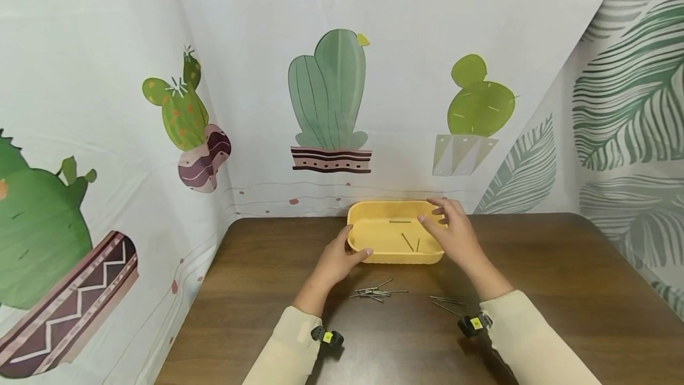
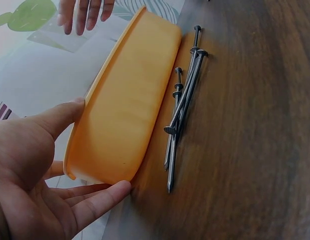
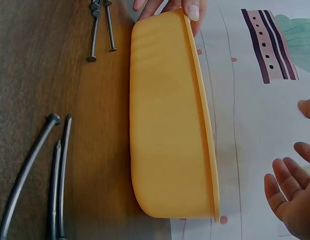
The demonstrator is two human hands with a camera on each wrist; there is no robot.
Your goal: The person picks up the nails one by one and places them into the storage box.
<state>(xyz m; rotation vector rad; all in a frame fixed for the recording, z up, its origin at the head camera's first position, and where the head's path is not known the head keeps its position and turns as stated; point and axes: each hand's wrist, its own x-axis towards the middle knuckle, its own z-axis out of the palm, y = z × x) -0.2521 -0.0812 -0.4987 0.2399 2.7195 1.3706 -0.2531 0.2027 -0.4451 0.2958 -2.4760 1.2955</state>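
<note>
A shallow yellow plastic tray (image 1: pixel 403 258) stands at the back edge of the table, with three nails (image 1: pixel 400 221) lying apart on its floor. My left hand (image 1: pixel 335 259) holds its left end; in the left wrist view the thumb lies on the rim and the fingers (image 2: pixel 102 206) reach under the lower corner. Over the tray's right end hovers my right hand (image 1: pixel 455 235), its fingers spread and slightly bent. The right wrist view shows that hand (image 3: pixel 297 200) apart from the tray wall, holding nothing.
A loose pile of several nails (image 1: pixel 374 293) lies on the brown table (image 1: pixel 267 290) in front of the tray. Farther right are three more nails (image 1: pixel 447 300), near the right wrist. Directly behind the table hangs a cactus-print cloth (image 1: pixel 406 135).
</note>
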